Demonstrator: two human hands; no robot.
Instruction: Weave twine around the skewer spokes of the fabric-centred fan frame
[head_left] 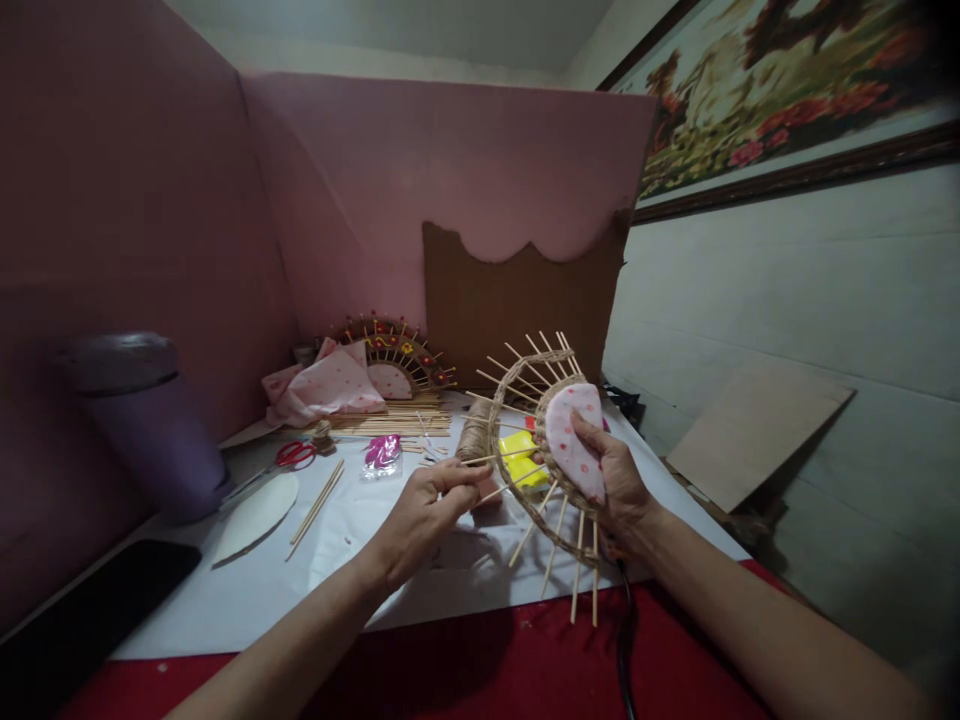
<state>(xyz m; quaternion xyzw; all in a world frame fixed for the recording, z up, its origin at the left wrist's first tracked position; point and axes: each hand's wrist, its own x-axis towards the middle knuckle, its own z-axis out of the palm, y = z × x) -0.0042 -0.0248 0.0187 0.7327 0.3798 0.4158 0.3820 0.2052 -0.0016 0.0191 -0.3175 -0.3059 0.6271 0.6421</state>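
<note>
My right hand grips a half-round piece covered in pink spotted cloth, thumb on its face. From its curved, twine-wrapped edge thin wooden sticks fan outward, and a braided twine band crosses them in an arc. My left hand is closed at the left side of this fan, its fingers pinched around the outer end of a stick. Behind the fan lie yellow packets and a spool of twine, partly covered by it.
A finished-looking decorated fan, folded pink cloth and a stick bundle lie at the back. Scissors, a white half-round piece, loose sticks, a purple packet and a purple tumbler stand or lie leftward.
</note>
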